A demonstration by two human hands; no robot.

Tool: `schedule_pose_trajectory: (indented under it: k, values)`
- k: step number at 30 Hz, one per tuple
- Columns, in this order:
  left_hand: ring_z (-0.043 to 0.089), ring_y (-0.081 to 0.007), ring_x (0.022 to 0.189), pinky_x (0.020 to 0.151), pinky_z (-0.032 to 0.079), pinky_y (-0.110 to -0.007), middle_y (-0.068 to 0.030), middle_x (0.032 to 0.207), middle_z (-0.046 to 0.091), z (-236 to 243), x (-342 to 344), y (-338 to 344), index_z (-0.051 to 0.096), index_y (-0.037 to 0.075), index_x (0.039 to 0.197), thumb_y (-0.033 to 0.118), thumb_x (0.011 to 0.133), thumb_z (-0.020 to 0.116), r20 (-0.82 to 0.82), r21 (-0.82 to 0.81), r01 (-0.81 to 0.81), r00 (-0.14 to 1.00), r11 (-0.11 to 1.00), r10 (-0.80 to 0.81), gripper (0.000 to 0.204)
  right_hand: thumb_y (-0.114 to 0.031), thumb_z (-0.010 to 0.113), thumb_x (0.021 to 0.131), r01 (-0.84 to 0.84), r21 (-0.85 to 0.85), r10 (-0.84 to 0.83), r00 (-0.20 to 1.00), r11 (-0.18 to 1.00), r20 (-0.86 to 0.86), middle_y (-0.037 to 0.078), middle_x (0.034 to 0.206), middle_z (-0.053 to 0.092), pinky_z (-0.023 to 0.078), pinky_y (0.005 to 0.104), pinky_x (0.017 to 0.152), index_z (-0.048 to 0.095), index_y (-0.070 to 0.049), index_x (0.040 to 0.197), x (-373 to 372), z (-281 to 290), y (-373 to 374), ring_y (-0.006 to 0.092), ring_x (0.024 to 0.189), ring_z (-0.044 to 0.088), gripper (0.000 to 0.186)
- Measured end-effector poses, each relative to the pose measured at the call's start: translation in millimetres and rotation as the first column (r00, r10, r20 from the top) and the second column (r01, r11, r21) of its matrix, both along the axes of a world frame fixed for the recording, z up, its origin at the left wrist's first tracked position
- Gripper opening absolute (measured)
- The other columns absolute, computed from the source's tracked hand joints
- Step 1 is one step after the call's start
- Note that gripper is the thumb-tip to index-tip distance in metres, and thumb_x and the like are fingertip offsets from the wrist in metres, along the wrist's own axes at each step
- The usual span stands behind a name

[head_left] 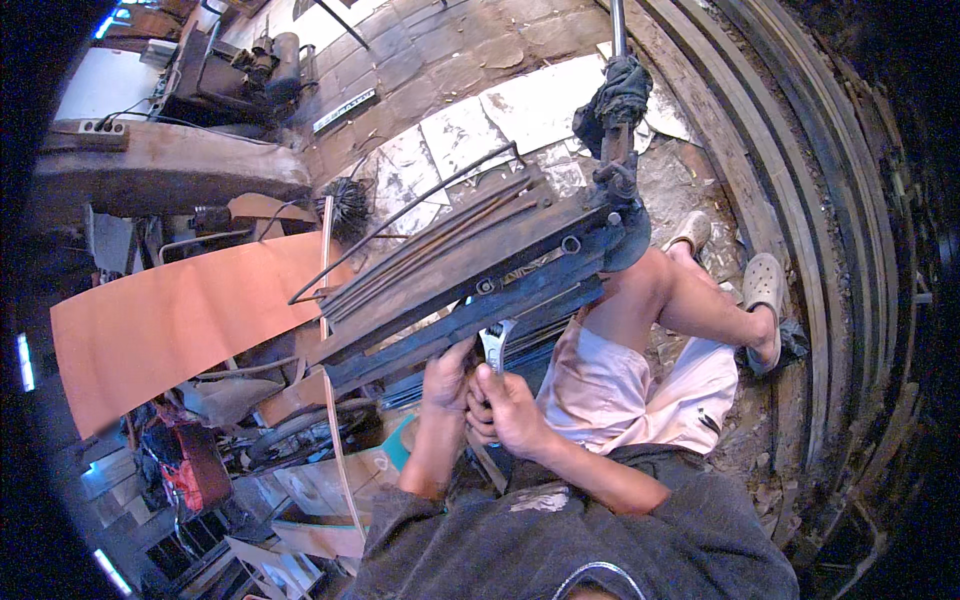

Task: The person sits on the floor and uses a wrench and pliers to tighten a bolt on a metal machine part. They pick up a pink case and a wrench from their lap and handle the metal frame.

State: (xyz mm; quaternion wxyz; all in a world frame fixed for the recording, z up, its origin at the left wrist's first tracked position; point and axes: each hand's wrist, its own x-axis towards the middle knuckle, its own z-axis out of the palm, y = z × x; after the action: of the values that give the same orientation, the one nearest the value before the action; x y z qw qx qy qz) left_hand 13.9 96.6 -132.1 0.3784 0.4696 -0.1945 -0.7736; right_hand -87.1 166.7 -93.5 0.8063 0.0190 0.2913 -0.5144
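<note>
Right hand (508, 411) closed around a silver adjustable wrench (494, 345), its head at the near edge of a dark steel beam (415, 338); left hand (448, 383) beside it, exact hold hidden. A loose fit might slip, knocking knuckles against steel

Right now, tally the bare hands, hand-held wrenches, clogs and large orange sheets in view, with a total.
Hands: 2 (left hand, right hand)
Hand-held wrench: 1
Clogs: 2
Large orange sheet: 1
Total: 6
</note>
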Motion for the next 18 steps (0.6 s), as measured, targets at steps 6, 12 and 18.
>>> schedule_pose_trajectory:
  k: [6, 12, 18]
  values:
    - [0.062, -0.0183, 0.087, 0.077, 0.05, -0.031, -0.007, 0.099, 0.065, 9.7, -4.7, -3.8, 0.063, 0.002, 0.105, 0.01, 0.088, 0.059, 0.021, 0.014, -0.025, 0.999, 1.0, 0.024, 0.019, -0.049, 0.04, 0.096, 0.013, -0.03, -0.017, 0.994, 0.999, -0.113, -0.004, 0.051, 0.027, 0.021, 0.0232, 0.035, 0.037, -0.011, 0.074, 8.8, -13.8, -0.7, 0.0068, 0.038, 0.026, 0.044]
    - [0.061, -0.0188, 0.093, 0.082, 0.049, -0.032, -0.0085, 0.105, 0.064, 1.7, 1.2, -3.8, 0.062, 0.002, 0.109, 0.009, 0.089, 0.058, 0.027, -0.075, -0.008, 1.0, 0.997, 0.01, 0.022, -0.05, 0.041, 0.096, 0.015, 0.008, -0.016, 0.999, 1.0, 0.028, -0.004, 0.049, 0.027, 0.023, 0.0239, 0.035, 0.037, -0.013, 0.07, 3.3, 3.1, -4.6, 0.007, 0.038, 0.027, 0.046]
    - [0.06, -0.0191, 0.097, 0.086, 0.048, -0.033, -0.0086, 0.108, 0.063, -4.8, 2.2, -5.4, 0.059, 0.001, 0.113, 0.009, 0.089, 0.057, -0.003, -0.076, -0.036, 0.999, 0.996, 0.036, 0.025, -0.053, 0.041, 0.095, 0.004, -0.066, -0.014, 0.987, 0.998, -0.158, -0.004, 0.049, 0.03, 0.025, 0.0238, 0.036, 0.035, -0.013, 0.066, 6.8, -13.6, -1.8, 0.0065, 0.039, 0.029, 0.05]
